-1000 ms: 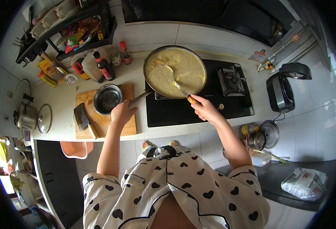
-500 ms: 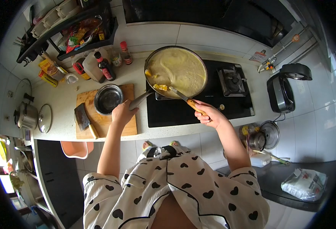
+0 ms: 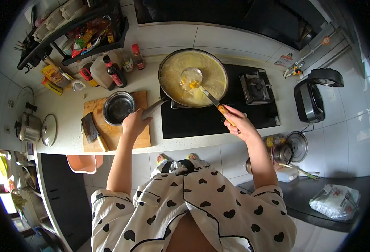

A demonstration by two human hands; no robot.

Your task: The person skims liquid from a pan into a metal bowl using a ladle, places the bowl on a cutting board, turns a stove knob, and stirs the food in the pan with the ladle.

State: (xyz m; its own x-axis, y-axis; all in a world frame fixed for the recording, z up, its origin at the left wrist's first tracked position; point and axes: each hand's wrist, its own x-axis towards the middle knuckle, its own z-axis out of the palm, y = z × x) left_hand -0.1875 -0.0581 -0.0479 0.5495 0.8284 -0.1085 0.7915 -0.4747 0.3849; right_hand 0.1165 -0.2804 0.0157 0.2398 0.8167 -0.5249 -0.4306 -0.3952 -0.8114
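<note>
My left hand (image 3: 135, 122) is closed around the handle of a wide wok (image 3: 161, 64) on the stove, filled with bubbling, cloudy yellowish liquid. In my right hand (image 3: 240, 124) is the wooden handle of a ladle (image 3: 210, 96). Its round metal head lies in the liquid near the middle of the wok, with yellow, egg-like pieces (image 3: 192, 84) at it. Left of the wok handle, a dark metal bowl (image 3: 119, 108) stands on a wooden cutting board (image 3: 140, 136). A cleaver (image 3: 90, 127) lies on the board's left side.
The black cooktop (image 3: 185, 126) has a second burner (image 3: 257, 89) at right. A soy sauce bottle (image 3: 115, 75) and other seasonings stand along the wall. At left are a glass lid (image 3: 49, 130) and a pot (image 3: 28, 127). A black appliance (image 3: 309, 103) stands at far right.
The ladle has moved from the wok's near edge toward its middle, and its round head now shows. The yellow pieces shifted with it. My left hand keeps its hold.
</note>
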